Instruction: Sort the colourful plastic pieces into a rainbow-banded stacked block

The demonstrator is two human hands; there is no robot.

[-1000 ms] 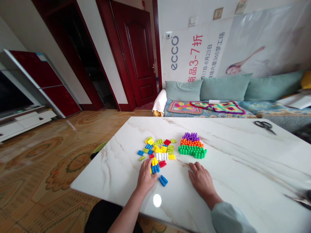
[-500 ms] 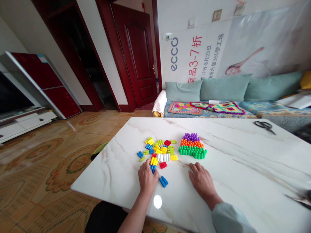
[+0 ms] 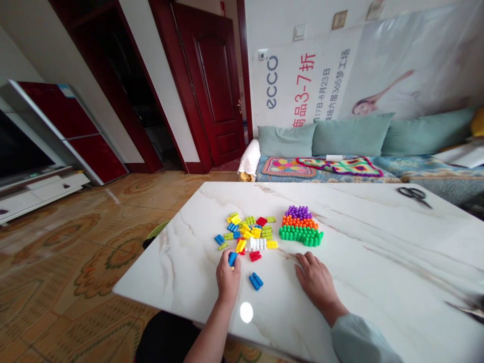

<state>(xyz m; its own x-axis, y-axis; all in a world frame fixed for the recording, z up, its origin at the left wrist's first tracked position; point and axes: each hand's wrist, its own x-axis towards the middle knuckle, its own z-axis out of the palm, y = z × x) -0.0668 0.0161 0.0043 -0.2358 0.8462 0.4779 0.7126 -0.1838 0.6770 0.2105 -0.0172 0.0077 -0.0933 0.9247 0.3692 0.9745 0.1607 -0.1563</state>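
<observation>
My left hand [image 3: 228,278] is closed on a blue piece [image 3: 232,258] at the near left edge of a loose pile of plastic pieces. Yellow pieces [image 3: 245,232], white pieces [image 3: 257,244], red and lime ones lie in that pile. A red piece [image 3: 255,256] lies just in front of it, and a blue pair [image 3: 256,281] sits nearer, right of my left hand. My right hand [image 3: 315,277] rests on the table with fingers apart, holding nothing. Beyond it stand grouped rows of purple [image 3: 298,212], orange [image 3: 299,222] and green pieces [image 3: 300,235].
The white marble-patterned table [image 3: 378,282] bears black scissors [image 3: 414,194] at the far right and another dark-handled metal tool [image 3: 467,308] at the right edge. Behind the table is a sofa with green cushions [image 3: 351,136].
My left hand has closed on the blue piece and turned it, lifting it away from the red and yellow pieces. My right hand stays where it was.
</observation>
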